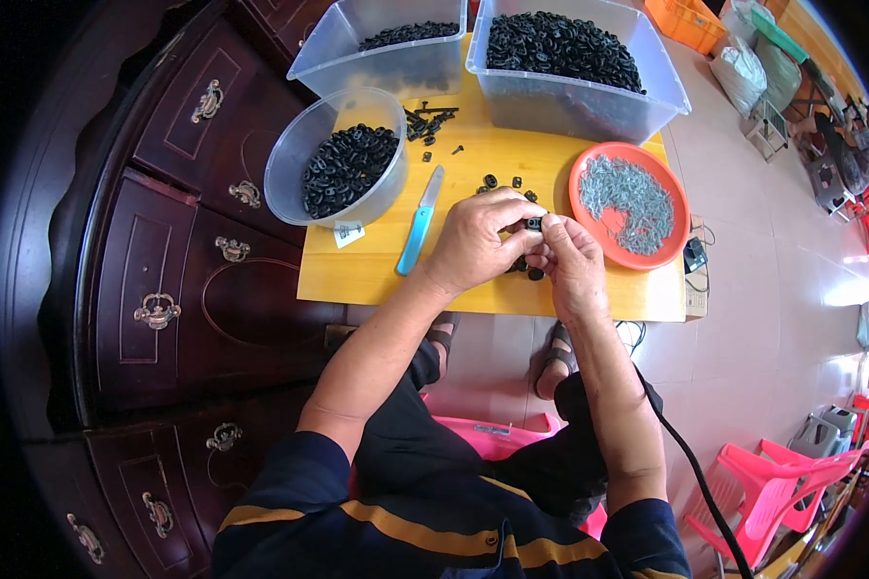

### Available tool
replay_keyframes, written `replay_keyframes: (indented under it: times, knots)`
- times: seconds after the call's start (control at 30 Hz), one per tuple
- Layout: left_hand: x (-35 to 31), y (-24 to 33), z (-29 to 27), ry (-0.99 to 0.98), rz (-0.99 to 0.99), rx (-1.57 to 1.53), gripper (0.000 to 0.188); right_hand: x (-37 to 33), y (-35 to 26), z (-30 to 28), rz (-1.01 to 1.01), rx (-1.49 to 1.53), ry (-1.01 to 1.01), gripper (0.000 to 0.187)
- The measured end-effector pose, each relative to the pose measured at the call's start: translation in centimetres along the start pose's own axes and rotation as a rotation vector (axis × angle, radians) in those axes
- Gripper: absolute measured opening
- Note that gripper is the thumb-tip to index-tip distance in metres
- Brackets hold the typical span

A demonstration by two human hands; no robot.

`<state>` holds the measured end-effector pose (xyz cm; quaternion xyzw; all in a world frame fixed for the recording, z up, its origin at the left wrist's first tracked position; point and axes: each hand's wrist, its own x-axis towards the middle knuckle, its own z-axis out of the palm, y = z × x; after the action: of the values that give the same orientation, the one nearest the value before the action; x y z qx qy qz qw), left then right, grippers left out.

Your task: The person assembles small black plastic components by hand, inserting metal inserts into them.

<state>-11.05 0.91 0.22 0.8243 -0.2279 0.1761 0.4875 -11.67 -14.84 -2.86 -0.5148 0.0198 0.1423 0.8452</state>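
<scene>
Above the near part of the yellow table [348, 280], my hands meet. My left hand [475, 236] pinches a small black plastic piece [534, 223] with openings in it. The fingers of my right hand [574, 262] are closed at the same piece from the other side, thumb on its edge. Whether a metal part sits in it is too small to tell. Several loose black pieces [536, 274] lie under and around my hands. To the left of my left hand rests a knife [419, 227] with a turquoise handle. An orange-red round tray [681, 236] of small silvery metal parts stands beyond my right hand.
A round clear tub [278, 179] of black pieces stands at the table's left. Two clear bins, one left [323, 63] and one right [589, 111], hold more at the back. Dark wooden drawers [164, 261] flank the left. Pink chairs [753, 492] stand right; a black cable [690, 449] hangs nearby.
</scene>
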Motion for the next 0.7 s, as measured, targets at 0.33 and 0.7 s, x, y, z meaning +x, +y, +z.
replay_keyframes:
  times: [0.33,0.7]
  knots:
    - [0.0,-0.1,-0.3,-0.012,0.042,0.088,0.020,0.0,0.1,0.3,-0.049,-0.104,0.049,0.024]
    - [0.0,1.2,-4.4,-0.178,-0.158,0.167,0.014,-0.2,-0.6,0.7,-0.047,-0.253,-0.101,0.024]
